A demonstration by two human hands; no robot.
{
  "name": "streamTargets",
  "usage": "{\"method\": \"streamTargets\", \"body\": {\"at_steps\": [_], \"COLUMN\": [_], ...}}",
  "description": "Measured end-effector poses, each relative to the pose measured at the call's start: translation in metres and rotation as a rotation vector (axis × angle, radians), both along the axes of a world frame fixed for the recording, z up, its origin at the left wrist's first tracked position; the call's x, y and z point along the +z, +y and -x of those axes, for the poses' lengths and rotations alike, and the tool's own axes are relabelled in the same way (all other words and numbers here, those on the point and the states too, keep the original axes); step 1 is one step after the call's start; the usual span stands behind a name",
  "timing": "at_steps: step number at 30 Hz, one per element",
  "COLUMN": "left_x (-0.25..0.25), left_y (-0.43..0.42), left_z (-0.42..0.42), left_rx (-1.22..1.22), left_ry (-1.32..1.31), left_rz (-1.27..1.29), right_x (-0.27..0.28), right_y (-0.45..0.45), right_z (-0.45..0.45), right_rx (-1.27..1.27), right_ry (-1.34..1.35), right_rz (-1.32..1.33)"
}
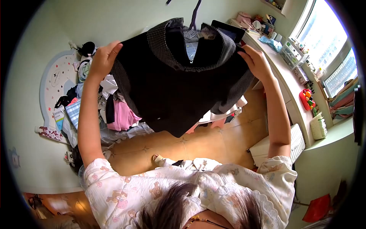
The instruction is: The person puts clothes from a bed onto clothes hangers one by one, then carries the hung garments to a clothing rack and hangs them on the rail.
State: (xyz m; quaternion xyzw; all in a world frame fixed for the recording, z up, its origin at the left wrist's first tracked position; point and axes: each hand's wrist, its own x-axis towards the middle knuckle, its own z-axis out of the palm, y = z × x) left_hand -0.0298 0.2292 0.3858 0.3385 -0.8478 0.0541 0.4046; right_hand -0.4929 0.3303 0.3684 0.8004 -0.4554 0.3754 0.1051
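Note:
A black short-sleeved top [167, 95] with a finely patterned collar and sleeve edges is spread out in front of me at arm's length. My left hand [105, 60] pinches it at one shoulder, thumb on the near side. At the opposite shoulder my right hand [256, 63] grips the fabric between thumb and fingers. The dark hook of a clothes hanger [195, 16] rises out of the neck opening; the rest of the hanger is hidden inside the top.
Piled clothes, including a pink garment [122, 116], cover the bed behind, beside its pale headboard [57, 86]. Along the right runs a long white desk [280, 70] under the window, with drawers and a red toy [306, 99]. A white case-like object [263, 149] stands on the tiled floor [228, 139].

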Motion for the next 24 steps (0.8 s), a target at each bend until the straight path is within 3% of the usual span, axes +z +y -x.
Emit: {"method": "streamTargets", "body": {"at_steps": [2,5,6,9,10,11,14,18,21,22,24], "left_x": [0.008,0.023,0.025,0.034,0.027,0.027,0.0,-0.018,-0.012,-0.009,-0.003], "left_y": [0.007,0.015,0.022,0.058,0.069,0.087,0.084,0.064,0.057,0.054,0.05], "left_z": [0.014,0.038,0.051,0.078,0.09,0.103,0.122,0.122,0.116,0.112,0.107], "left_rx": [0.038,-0.018,-0.158,-0.243,-0.256,-0.113,0.041,-0.035,-0.107,-0.131,-0.168], "left_ry": [0.081,-0.088,-0.047,-0.004,-0.011,-0.193,-0.196,-0.193,-0.206,-0.212,-0.198], "left_rz": [-0.131,-0.269,-0.327,-0.366,-0.278,-0.271,0.046,0.206,0.255,0.264,0.303], "right_x": [0.0,-0.004,-0.005,-0.002,-0.004,-0.005,-0.001,0.002,0.01,0.008,0.022], "right_y": [0.014,0.031,0.035,0.039,0.039,0.041,0.056,0.069,0.078,0.081,0.082], "right_z": [0.02,0.034,0.04,0.056,0.061,0.066,0.073,0.088,0.086,0.081,0.088], "right_rx": [-0.002,0.061,0.058,0.05,0.053,0.056,0.031,0.045,-0.016,0.004,-0.052], "right_ry": [0.064,-0.104,-0.127,-0.175,-0.18,-0.184,-0.16,-0.22,-0.23,-0.282,-0.293], "right_rz": [-0.01,0.019,0.014,-0.012,-0.03,-0.052,-0.145,-0.381,-0.481,-0.335,-0.499]}}
